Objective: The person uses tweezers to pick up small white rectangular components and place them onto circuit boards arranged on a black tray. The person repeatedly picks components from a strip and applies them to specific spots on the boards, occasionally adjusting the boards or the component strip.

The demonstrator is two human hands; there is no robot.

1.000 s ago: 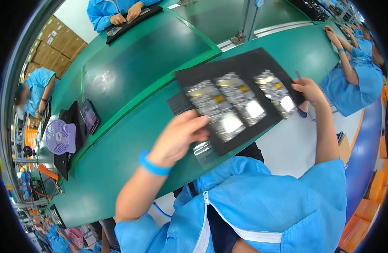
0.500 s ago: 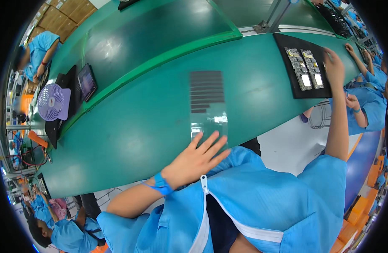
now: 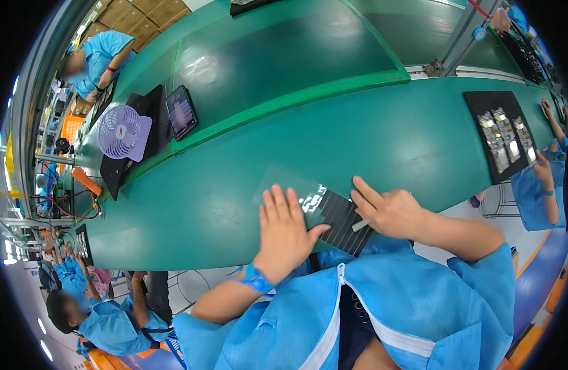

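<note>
The left hand [image 3: 287, 231] lies flat on glossy, dark-striped film [image 3: 340, 217] while the right hand [image 3: 392, 213] grips a slim pale rod [image 3: 360, 226].

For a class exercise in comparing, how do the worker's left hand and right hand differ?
The left hand is flat with fingers straight; the right hand is partly curled.
The left hand grasps nothing; the right hand holds a small pale piece.
The left hand has a blue wristband below it; the right hand has none.
Both are ungloved and at the dark-striped sheet.
</note>
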